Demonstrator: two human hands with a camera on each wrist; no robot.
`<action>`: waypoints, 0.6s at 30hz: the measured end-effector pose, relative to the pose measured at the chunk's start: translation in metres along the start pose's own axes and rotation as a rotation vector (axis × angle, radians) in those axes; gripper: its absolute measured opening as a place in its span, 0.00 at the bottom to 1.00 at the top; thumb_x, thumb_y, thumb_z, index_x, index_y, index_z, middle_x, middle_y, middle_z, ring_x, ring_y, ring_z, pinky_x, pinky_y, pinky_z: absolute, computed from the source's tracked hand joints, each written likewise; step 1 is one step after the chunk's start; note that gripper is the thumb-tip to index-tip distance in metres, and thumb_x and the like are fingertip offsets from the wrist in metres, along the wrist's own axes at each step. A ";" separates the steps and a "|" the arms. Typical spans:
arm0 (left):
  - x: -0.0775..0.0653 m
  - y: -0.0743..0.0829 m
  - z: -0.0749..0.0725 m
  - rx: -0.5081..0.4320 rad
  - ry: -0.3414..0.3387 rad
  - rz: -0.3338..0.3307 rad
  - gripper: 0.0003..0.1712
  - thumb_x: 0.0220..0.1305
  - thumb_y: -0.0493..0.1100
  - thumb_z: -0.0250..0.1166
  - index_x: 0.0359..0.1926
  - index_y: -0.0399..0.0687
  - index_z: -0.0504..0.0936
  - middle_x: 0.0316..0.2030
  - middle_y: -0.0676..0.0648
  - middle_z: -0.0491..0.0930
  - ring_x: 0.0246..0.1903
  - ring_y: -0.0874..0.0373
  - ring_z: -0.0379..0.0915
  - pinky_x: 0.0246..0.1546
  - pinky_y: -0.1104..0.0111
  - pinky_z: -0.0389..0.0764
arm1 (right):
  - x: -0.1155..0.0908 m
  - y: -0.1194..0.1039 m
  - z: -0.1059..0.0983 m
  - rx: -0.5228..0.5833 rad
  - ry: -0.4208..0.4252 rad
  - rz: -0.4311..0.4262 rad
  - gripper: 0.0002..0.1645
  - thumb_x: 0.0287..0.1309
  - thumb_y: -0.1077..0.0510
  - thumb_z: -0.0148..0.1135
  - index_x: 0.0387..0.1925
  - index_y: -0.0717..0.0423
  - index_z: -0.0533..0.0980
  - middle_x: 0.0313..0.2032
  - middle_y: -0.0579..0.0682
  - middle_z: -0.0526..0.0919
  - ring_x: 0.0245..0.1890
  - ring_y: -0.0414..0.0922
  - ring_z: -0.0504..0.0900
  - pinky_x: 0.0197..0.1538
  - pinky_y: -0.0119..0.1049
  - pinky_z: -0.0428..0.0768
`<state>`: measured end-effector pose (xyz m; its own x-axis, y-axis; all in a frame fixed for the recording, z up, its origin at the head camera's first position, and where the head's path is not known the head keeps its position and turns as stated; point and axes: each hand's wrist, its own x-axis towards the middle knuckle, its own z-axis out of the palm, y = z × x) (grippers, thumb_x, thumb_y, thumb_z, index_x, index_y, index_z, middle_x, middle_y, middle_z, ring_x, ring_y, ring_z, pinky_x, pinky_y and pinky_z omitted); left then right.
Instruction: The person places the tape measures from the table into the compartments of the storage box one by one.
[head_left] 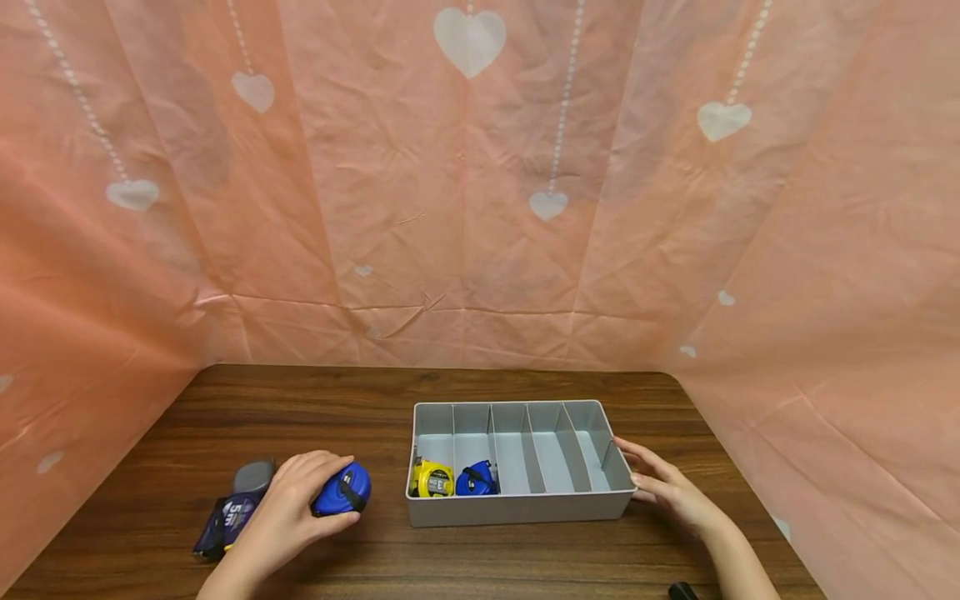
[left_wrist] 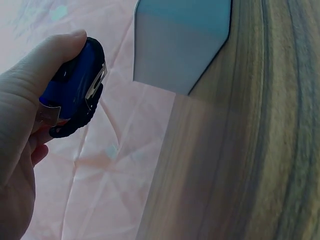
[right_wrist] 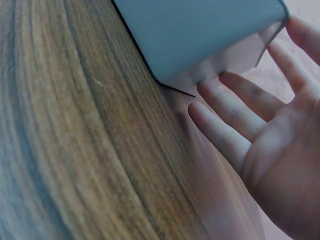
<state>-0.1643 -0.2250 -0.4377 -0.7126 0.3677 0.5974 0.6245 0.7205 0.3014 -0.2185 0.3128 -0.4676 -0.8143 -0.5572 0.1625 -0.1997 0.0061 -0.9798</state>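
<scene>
My left hand (head_left: 296,500) grips a blue tape measure (head_left: 347,488) with a black strap, held over the table left of the grey divided tray (head_left: 517,507). In the left wrist view, the thumb lies along the upper side of this tape measure (left_wrist: 82,75). A yellow tape measure (head_left: 433,481) sits in the tray's leftmost compartment, and another blue tape measure (head_left: 476,479) in the compartment beside it. At the tray's right end is my right hand (head_left: 667,487). The right wrist view has its spread fingers (right_wrist: 240,95) against the end wall.
Left of my left hand lies a purple-and-black tape measure (head_left: 234,515) marked 5m, with a grey one (head_left: 253,476) just behind it. A small black object (head_left: 682,591) shows at the bottom edge. Pink cloth (head_left: 465,250) with white hearts surrounds the brown wooden table (head_left: 337,400).
</scene>
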 end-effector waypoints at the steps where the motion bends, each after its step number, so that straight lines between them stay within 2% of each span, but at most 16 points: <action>1: 0.001 0.001 0.001 -0.003 0.002 -0.005 0.37 0.35 0.54 0.75 0.52 0.54 0.76 0.43 0.59 0.74 0.47 0.59 0.65 0.49 0.61 0.58 | 0.000 0.000 0.000 -0.002 -0.001 0.000 0.30 0.64 0.69 0.39 0.66 0.67 0.46 0.57 0.80 0.47 0.55 0.52 0.68 0.49 0.40 0.73; 4: 0.004 0.002 0.002 -0.021 0.018 -0.001 0.38 0.34 0.53 0.76 0.52 0.55 0.76 0.43 0.59 0.74 0.47 0.59 0.66 0.48 0.61 0.58 | 0.000 0.001 0.000 -0.003 -0.002 -0.003 0.30 0.64 0.69 0.39 0.66 0.67 0.46 0.57 0.80 0.47 0.55 0.52 0.68 0.49 0.40 0.73; 10: 0.012 0.006 0.006 -0.051 0.065 0.049 0.39 0.32 0.52 0.76 0.52 0.53 0.76 0.42 0.58 0.75 0.46 0.57 0.67 0.48 0.62 0.58 | 0.000 0.001 -0.001 -0.010 0.002 0.005 0.30 0.64 0.68 0.39 0.66 0.66 0.46 0.58 0.79 0.48 0.55 0.50 0.68 0.49 0.40 0.73; 18: 0.021 0.010 0.011 -0.058 0.033 0.058 0.37 0.34 0.54 0.75 0.51 0.51 0.77 0.43 0.57 0.75 0.47 0.58 0.66 0.50 0.61 0.58 | 0.000 0.001 -0.002 -0.008 -0.001 0.002 0.30 0.64 0.68 0.39 0.66 0.67 0.46 0.58 0.80 0.48 0.55 0.49 0.68 0.49 0.40 0.73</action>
<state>-0.1767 -0.2031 -0.4301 -0.6644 0.3880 0.6387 0.6829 0.6625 0.3078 -0.2199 0.3138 -0.4687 -0.8140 -0.5581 0.1609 -0.2031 0.0140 -0.9791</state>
